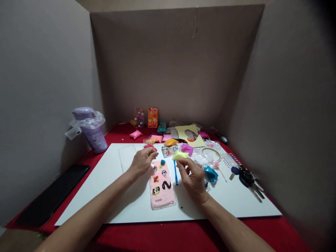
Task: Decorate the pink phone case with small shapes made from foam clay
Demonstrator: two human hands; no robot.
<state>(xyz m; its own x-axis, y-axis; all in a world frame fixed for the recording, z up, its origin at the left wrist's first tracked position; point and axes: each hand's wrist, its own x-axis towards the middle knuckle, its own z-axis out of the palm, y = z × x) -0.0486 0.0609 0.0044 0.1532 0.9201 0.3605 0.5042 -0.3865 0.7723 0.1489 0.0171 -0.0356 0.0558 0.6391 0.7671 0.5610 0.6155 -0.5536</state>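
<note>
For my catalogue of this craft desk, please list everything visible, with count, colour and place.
board: one, white, on the red cloth
phone case: one, pink with decorations, board centre
tool: one, blue, beside phone case
bottle: one, purple, far left
keys: one bunch, dark, board's right edge
decorated cases: two, multicoloured and orange, at the back
yellow packet: one, yellow, in right hand
left hand: one, by phone case's top
right hand: one, holding yellow packet
</note>
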